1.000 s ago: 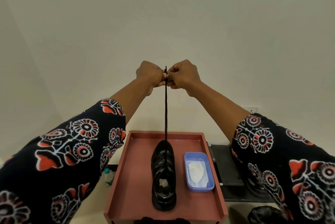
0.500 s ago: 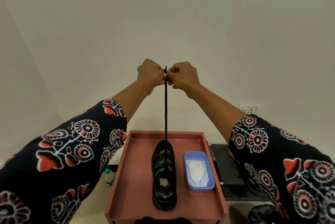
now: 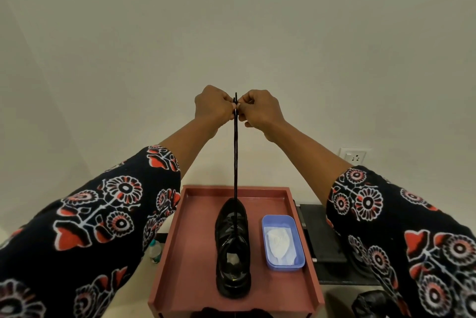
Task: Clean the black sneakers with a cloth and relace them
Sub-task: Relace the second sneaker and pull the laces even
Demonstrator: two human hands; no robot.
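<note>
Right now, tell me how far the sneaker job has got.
Done, apparently: the cloth lies back in the blue tub. In hand: left hand and right hand pinch the lace ends together, pulled taut above the sneaker on the tray. Left: threading the upper eyelets and tying.

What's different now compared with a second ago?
Hardly anything. Both the left hand and right hand still pinch the black lace pulled up taut from the sneaker. The tray and blue tub have not moved.

plain cream wall (evenly lit), white socket at right, perhaps a dark shelf below.
</note>
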